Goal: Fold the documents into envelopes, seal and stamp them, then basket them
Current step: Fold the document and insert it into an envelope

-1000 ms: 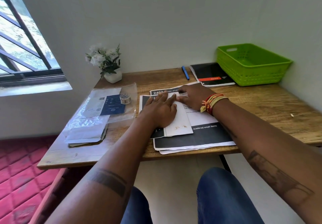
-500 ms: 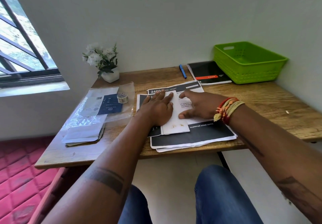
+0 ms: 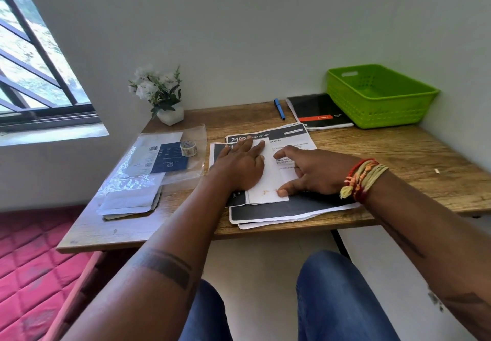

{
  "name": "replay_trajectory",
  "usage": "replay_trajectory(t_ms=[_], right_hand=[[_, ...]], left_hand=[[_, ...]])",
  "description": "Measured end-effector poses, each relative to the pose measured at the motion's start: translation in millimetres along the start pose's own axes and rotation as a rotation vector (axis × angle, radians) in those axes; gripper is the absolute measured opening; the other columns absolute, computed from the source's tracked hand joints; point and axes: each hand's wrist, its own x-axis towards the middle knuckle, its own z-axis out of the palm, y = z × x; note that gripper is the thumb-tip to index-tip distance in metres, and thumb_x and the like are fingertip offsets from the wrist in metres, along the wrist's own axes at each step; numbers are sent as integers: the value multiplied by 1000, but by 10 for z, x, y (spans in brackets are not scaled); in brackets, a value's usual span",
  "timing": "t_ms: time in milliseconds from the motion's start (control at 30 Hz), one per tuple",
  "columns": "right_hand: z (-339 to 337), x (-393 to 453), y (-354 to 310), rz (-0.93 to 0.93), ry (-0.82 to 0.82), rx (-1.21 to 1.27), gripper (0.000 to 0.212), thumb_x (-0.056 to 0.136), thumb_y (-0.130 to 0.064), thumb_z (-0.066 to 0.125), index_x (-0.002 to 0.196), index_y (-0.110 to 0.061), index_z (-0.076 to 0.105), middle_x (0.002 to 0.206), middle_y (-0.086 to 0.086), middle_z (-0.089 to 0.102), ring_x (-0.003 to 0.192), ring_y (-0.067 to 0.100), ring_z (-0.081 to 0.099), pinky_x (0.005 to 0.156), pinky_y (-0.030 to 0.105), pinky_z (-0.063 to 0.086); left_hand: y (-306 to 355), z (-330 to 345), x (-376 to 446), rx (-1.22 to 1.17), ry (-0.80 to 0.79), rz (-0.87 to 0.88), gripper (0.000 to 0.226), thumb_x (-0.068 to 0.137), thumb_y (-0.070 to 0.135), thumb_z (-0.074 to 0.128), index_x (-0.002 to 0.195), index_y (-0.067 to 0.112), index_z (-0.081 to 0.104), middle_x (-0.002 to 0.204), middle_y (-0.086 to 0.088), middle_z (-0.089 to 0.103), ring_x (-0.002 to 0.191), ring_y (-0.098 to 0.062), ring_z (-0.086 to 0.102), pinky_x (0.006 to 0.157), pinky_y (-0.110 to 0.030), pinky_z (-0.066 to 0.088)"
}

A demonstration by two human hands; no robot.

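On the near desk: two hands, left hand flat with fingers straight, right hand spread, pressing one white half-folded document atop printed sheets.

On the worktop the printed sheets lie at the front middle, both hands flat on the folded sheet atop them. Left lie the envelopes and tape roll; behind stand plant, pen, notebook, with the basket at far right
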Motion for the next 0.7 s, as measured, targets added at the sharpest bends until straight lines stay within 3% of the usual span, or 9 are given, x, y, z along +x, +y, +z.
replay_trajectory(t_ms=[167,367,467,700], right_hand=[[-110,40,83,-18,-88,104,100,68,-68,77,150,-40,27,99,-9,55,88,9,54,72,26,41],[-92,603,145,57,287,204,51,94,-50,63,136,-20,59,118,1,65,101,16,58,86,28,43],[-122,877,92,50,308,187,39,100,-41,58,127,-15,68,124,7,68,110,23,62,94,30,46],[-186,1212,30,70,378,227,23,93,-30,71,106,-11,73,108,5,70,102,23,64,82,27,45]], left_hand=[[-1,-3,-4,-8,6,3,57,110,45,19,165,35,7,174,0,0,160,-18,-3,127,-42,-4],[2,-8,-5,-14,3,1,57,110,45,19,165,35,7,174,0,0,160,-17,-2,127,-42,-4],[14,-7,-15,-24,14,-12,59,109,44,20,166,31,8,174,0,1,160,-16,-1,128,-41,-2],[-12,9,-13,-65,73,-9,60,109,41,25,166,24,13,174,-1,8,160,-15,3,128,-40,1]])
